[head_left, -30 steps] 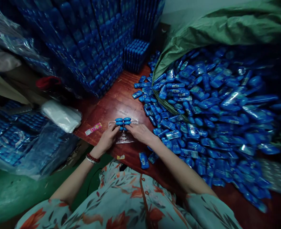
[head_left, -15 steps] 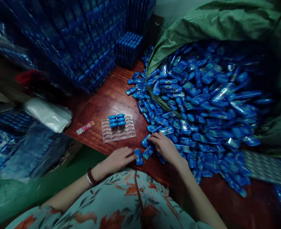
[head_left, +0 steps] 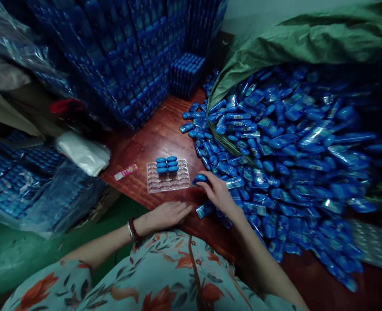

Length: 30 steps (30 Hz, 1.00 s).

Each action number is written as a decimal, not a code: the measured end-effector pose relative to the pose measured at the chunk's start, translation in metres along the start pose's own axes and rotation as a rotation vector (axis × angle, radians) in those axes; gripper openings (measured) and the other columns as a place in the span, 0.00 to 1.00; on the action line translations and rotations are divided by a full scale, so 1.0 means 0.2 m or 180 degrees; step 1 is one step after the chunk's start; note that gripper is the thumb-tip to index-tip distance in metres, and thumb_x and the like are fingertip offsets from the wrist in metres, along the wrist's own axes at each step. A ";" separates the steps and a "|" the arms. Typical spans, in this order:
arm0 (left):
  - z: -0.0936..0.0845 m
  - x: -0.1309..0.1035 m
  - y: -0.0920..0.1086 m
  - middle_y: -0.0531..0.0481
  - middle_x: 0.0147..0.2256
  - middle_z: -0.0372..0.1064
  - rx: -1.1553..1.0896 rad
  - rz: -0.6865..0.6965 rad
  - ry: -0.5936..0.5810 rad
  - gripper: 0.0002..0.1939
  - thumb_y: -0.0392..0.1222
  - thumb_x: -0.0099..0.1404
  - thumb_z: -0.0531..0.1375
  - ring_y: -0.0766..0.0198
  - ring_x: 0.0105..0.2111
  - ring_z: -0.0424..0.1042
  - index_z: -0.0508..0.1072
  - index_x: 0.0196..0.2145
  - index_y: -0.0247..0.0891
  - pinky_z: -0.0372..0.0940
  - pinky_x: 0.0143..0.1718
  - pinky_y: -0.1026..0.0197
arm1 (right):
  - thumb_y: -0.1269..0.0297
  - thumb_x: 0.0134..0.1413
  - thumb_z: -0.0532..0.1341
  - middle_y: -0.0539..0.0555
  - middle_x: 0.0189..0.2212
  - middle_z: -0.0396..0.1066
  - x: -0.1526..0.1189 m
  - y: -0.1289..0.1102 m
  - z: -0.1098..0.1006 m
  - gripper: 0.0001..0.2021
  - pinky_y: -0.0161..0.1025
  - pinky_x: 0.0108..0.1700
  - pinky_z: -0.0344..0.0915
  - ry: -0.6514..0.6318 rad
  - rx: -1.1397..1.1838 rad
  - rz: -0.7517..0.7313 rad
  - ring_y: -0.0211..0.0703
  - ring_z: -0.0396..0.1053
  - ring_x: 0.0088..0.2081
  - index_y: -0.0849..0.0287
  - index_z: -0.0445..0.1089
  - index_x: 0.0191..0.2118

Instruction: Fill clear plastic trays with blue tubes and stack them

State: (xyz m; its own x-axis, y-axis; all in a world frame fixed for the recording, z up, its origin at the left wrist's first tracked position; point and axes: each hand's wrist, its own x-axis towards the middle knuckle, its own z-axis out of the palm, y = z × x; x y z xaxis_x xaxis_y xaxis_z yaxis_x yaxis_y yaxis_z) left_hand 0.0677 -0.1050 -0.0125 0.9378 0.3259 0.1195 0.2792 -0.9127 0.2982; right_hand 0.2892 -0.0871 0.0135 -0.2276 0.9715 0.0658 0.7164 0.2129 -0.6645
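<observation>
A clear plastic tray (head_left: 168, 185) with rows of hollows lies on the reddish wooden table (head_left: 139, 149); several blue bottles (head_left: 167, 165) stand in its back middle hollows. My right hand (head_left: 217, 190) pinches a blue bottle (head_left: 200, 177) just right of the tray. In front of the tray, my left hand (head_left: 170, 214) rests palm down at the table's edge; its fingertips are close together, and whatever is under them is hidden. One loose blue bottle (head_left: 205, 209) lies between my hands, near the large heap of blue bottles (head_left: 259, 172).
A green sack (head_left: 259, 56) opens over the heap at the right. Stacked blue bottles (head_left: 119, 60) rise at the back left. A pink strip (head_left: 126, 172) and a folded clear plastic bag (head_left: 84, 153) lie left of the tray. More trays (head_left: 377, 242) sit far right.
My right hand has lifted a blue bottle from the heap's edge towards the tray. The bottle beside my left fingers is no longer visible there. The view has shifted slightly.
</observation>
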 end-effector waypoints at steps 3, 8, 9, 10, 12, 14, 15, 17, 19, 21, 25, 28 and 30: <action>-0.01 -0.09 -0.06 0.39 0.45 0.68 -0.0287 -0.0529 0.0563 0.19 0.36 0.70 0.47 0.60 0.44 0.70 0.56 0.57 0.34 0.69 0.42 0.59 | 0.65 0.63 0.50 0.55 0.44 0.70 0.06 -0.03 0.14 0.14 0.41 0.49 0.65 0.0357 0.0559 -0.0062 0.43 0.69 0.45 0.56 0.62 0.52; -0.08 -0.21 -0.18 0.43 0.44 0.69 -0.0635 -0.1571 0.1732 0.19 0.38 0.68 0.52 0.61 0.42 0.72 0.57 0.56 0.39 0.70 0.42 0.59 | 0.71 0.61 0.50 0.57 0.43 0.69 0.16 -0.03 0.28 0.14 0.40 0.48 0.65 0.0237 0.0395 -0.0460 0.43 0.68 0.46 0.59 0.65 0.50; -0.09 -0.22 -0.21 0.44 0.43 0.70 -0.0614 -0.1716 0.1828 0.18 0.37 0.68 0.52 0.61 0.41 0.72 0.59 0.55 0.39 0.70 0.42 0.59 | 0.73 0.61 0.49 0.58 0.43 0.70 0.17 -0.03 0.28 0.15 0.40 0.47 0.65 0.0130 0.0147 -0.0534 0.43 0.68 0.44 0.60 0.65 0.51; -0.10 -0.23 -0.23 0.44 0.42 0.69 -0.0588 -0.1788 0.1850 0.16 0.37 0.68 0.52 0.61 0.41 0.72 0.61 0.54 0.39 0.69 0.42 0.59 | 0.74 0.61 0.49 0.58 0.42 0.70 0.18 -0.04 0.27 0.16 0.40 0.46 0.65 0.0021 -0.0155 -0.0590 0.44 0.68 0.43 0.60 0.65 0.52; -0.10 -0.23 -0.27 0.44 0.43 0.69 -0.0522 -0.1750 0.1802 0.15 0.36 0.68 0.51 0.61 0.43 0.71 0.64 0.52 0.39 0.69 0.43 0.58 | 0.75 0.61 0.48 0.59 0.39 0.70 0.19 -0.08 0.25 0.17 0.41 0.44 0.64 -0.0182 -0.0797 -0.0652 0.45 0.68 0.41 0.61 0.65 0.52; -0.09 -0.22 -0.31 0.43 0.45 0.67 -0.0431 -0.1598 0.1785 0.16 0.34 0.68 0.50 0.61 0.45 0.70 0.65 0.52 0.40 0.69 0.43 0.58 | 0.75 0.62 0.47 0.59 0.38 0.70 0.20 -0.14 0.23 0.17 0.42 0.44 0.64 -0.0402 -0.1288 -0.0704 0.46 0.67 0.40 0.62 0.66 0.52; -0.08 -0.21 -0.32 0.43 0.46 0.66 -0.0385 -0.1508 0.1782 0.17 0.34 0.68 0.50 0.61 0.45 0.69 0.65 0.53 0.40 0.69 0.43 0.58 | 0.75 0.62 0.46 0.59 0.38 0.70 0.21 -0.17 0.22 0.17 0.42 0.44 0.63 -0.0516 -0.1450 -0.0714 0.46 0.67 0.40 0.63 0.66 0.51; -0.06 -0.19 -0.34 0.43 0.47 0.65 -0.0323 -0.1320 0.1743 0.19 0.33 0.68 0.49 0.60 0.46 0.68 0.63 0.56 0.42 0.69 0.43 0.58 | 0.76 0.62 0.46 0.59 0.38 0.70 0.22 -0.23 0.22 0.16 0.43 0.44 0.63 -0.0725 -0.1649 -0.0686 0.47 0.67 0.40 0.64 0.66 0.50; -0.06 -0.17 -0.35 0.43 0.47 0.64 -0.0288 -0.1233 0.1709 0.21 0.32 0.68 0.49 0.59 0.47 0.68 0.62 0.57 0.42 0.68 0.44 0.56 | 0.76 0.61 0.47 0.59 0.39 0.69 0.23 -0.26 0.21 0.16 0.43 0.45 0.63 -0.0847 -0.1723 -0.0623 0.48 0.67 0.41 0.64 0.65 0.50; -0.07 -0.17 -0.36 0.42 0.47 0.64 -0.0265 -0.1295 0.1759 0.20 0.33 0.67 0.50 0.59 0.47 0.68 0.62 0.56 0.42 0.68 0.45 0.56 | 0.76 0.61 0.47 0.58 0.41 0.69 0.24 -0.27 0.20 0.16 0.43 0.46 0.63 -0.0904 -0.1723 -0.0580 0.47 0.67 0.42 0.64 0.64 0.51; -0.10 -0.16 -0.38 0.42 0.46 0.65 -0.0266 -0.1348 0.1902 0.18 0.34 0.67 0.53 0.60 0.46 0.68 0.64 0.53 0.41 0.68 0.45 0.57 | 0.76 0.62 0.47 0.58 0.42 0.69 0.23 -0.25 0.19 0.16 0.42 0.47 0.63 -0.0874 -0.1664 -0.0586 0.46 0.67 0.43 0.63 0.64 0.52; -0.08 -0.14 -0.39 0.42 0.44 0.66 -0.0330 -0.1105 0.1797 0.17 0.33 0.67 0.51 0.62 0.44 0.68 0.64 0.53 0.40 0.68 0.43 0.59 | 0.76 0.62 0.48 0.57 0.41 0.69 0.23 -0.22 0.21 0.16 0.41 0.46 0.63 -0.0731 -0.1599 -0.0680 0.45 0.68 0.42 0.61 0.64 0.51; -0.07 -0.12 -0.40 0.43 0.43 0.66 -0.0319 -0.1010 0.1737 0.17 0.33 0.68 0.49 0.63 0.42 0.68 0.64 0.54 0.40 0.67 0.40 0.60 | 0.76 0.62 0.48 0.56 0.40 0.70 0.22 -0.18 0.24 0.16 0.40 0.45 0.64 -0.0622 -0.1522 -0.0777 0.44 0.68 0.40 0.61 0.64 0.51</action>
State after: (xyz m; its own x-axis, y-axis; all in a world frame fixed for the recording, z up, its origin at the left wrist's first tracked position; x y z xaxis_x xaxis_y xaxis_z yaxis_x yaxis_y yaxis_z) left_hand 0.0196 -0.0370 -0.0266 0.5654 0.6792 0.4680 0.4806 -0.7324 0.4823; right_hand 0.2210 -0.0563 0.0049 -0.5092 0.8606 0.0060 0.8361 0.4964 -0.2335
